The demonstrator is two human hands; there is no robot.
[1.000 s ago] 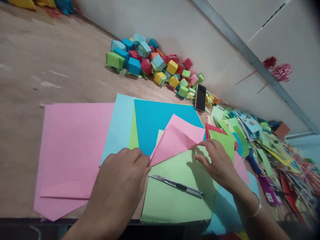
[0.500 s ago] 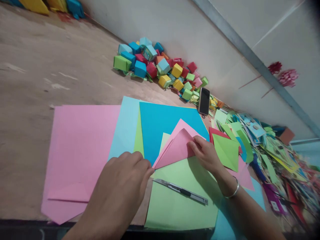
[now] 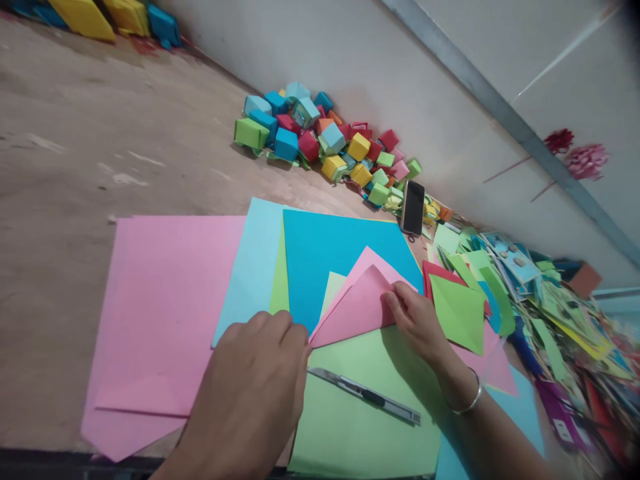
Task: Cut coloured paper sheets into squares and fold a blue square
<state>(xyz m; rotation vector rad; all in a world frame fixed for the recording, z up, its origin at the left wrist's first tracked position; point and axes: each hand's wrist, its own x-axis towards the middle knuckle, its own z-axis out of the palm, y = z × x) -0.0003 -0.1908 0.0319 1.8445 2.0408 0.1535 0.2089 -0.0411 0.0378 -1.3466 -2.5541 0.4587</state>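
A folded piece of pink paper (image 3: 353,303) lies over blue and pale green sheets. Its right side is pinched between the thumb and fingers of my right hand (image 3: 413,313), which has a bangle at the wrist. My left hand (image 3: 263,367) is closed at the paper's left corner, its fingertips mostly hidden behind the back of the hand. Just below the pink paper, a utility knife (image 3: 367,395) with its blade out rests on the pale green sheet (image 3: 360,440). Under the folded piece is the blue sheet (image 3: 320,247).
Large pink sheets (image 3: 165,300) lie at left. Small coloured paper boxes (image 3: 307,133) are heaped against the wall, beside a phone (image 3: 413,208). Paper scraps (image 3: 545,293) and a purple object (image 3: 560,413) crowd the right. The table's front edge (image 3: 60,460) runs along the bottom.
The whole view has shifted slightly, so things appear a little lower and further right. Both hands keep their places at the folded pink paper.
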